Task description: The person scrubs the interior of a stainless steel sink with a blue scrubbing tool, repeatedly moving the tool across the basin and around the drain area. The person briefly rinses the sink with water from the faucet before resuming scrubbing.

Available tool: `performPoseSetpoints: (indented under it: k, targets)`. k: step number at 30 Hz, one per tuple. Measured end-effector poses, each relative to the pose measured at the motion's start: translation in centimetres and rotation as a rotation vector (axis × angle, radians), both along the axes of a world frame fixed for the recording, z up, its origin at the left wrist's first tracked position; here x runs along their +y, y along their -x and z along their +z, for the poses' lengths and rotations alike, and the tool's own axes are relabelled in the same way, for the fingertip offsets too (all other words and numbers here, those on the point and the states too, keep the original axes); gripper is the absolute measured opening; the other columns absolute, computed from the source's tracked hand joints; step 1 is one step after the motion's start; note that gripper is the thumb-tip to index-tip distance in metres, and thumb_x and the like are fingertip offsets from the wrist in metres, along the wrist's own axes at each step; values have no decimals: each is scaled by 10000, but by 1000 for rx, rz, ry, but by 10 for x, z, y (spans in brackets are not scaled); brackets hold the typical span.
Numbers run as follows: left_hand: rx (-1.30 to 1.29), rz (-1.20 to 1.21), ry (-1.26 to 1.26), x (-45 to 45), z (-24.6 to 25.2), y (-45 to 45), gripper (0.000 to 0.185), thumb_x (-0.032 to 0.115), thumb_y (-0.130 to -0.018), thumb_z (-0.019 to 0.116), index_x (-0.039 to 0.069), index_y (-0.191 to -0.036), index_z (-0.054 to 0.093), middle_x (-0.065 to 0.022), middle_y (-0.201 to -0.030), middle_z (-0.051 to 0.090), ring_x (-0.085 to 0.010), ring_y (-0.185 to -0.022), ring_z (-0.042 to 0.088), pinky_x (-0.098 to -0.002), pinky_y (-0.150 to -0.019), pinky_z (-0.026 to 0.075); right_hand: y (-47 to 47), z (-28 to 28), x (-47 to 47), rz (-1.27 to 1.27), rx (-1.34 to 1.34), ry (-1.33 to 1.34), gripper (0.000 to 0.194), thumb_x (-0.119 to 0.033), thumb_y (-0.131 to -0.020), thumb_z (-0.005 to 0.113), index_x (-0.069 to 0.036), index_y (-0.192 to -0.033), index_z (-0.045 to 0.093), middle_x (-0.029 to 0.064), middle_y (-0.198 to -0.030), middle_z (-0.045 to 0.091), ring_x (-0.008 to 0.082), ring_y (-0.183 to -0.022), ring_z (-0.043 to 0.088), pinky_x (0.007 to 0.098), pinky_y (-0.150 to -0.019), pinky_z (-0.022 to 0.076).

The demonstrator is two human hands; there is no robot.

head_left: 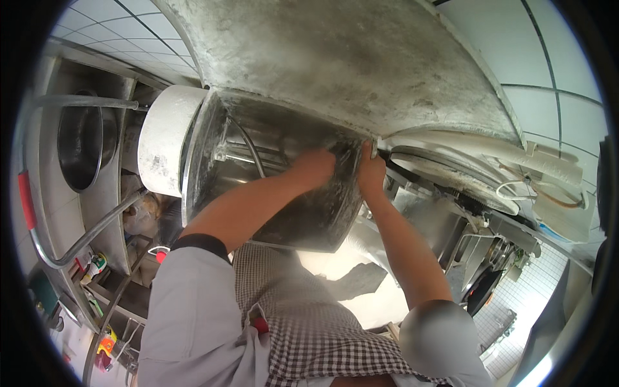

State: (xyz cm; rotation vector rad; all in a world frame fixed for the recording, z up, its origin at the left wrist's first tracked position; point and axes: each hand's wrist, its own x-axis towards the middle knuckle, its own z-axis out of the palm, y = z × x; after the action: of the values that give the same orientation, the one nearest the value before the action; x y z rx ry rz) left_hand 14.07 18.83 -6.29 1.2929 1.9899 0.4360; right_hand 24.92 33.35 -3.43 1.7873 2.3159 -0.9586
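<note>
A metal mixing tub (275,220), apparently of a dough mixer, lies before me with pale residue on its walls. My left hand (314,169) reaches inside it, fingers curled, close to the right side wall. Whether it holds anything is hidden by blur and by the hand itself. My right hand (372,169) grips the tub's right rim at the upper corner, thumb uppermost. A bent metal bar (249,145) crosses the inside of the tub, left of my left hand. Behind the tub rises a wide, pale-dusted metal panel (338,63).
A white round housing (169,140) adjoins the tub's left side. Farther left are a tubular rail with a red sleeve (27,200) and a steel basin (80,145). At the right are a large round pulley or wheel (454,179), a cable (517,188) and metal kitchenware.
</note>
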Motion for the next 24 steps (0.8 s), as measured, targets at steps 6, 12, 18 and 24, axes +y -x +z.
performPoseSetpoints:
  k: [6, 12, 18, 24]
  targets:
    - [-48, 200, -69, -3, -37, -14, 178, 92, -848, 592, -11, -865, 735, -232, -860, 696, -380, -807, 689, -470, -697, 569, -5, 8, -12, 10, -89, -11, 824, -624, -959, 491, 182, -1026, 646, 404, -997, 649, 528, -1038, 631, 524, -904, 487]
    - [-953, 1342, -68, 6, -52, -82, 264, 178, -956, 538, 18, -763, 618, -130, -682, 617, -247, -474, 540, -401, -409, 406, -3, 4, -7, 3, -14, -74, 813, -606, -955, 507, 194, -991, 647, 420, -984, 639, 527, -1023, 635, 527, -894, 487]
    - [-1315, 1510, -168, 19, -6, -72, 301, 217, -970, 530, 30, -737, 564, -88, -602, 556, -175, -424, 472, -362, -375, 339, 0, 11, -10, 43, -44, -60, 777, -578, -966, 502, 183, -995, 654, 403, -972, 650, 531, -992, 638, 525, -870, 494]
    - [-1095, 1370, -150, 7, 53, -67, 327, 215, -977, 534, 10, -725, 577, -83, -572, 539, -173, -420, 484, -349, -379, 359, -6, 0, -3, 84, 7, -34, 771, -572, -970, 498, 179, -1077, 637, 394, -1039, 648, 524, -1049, 621, 516, -912, 484]
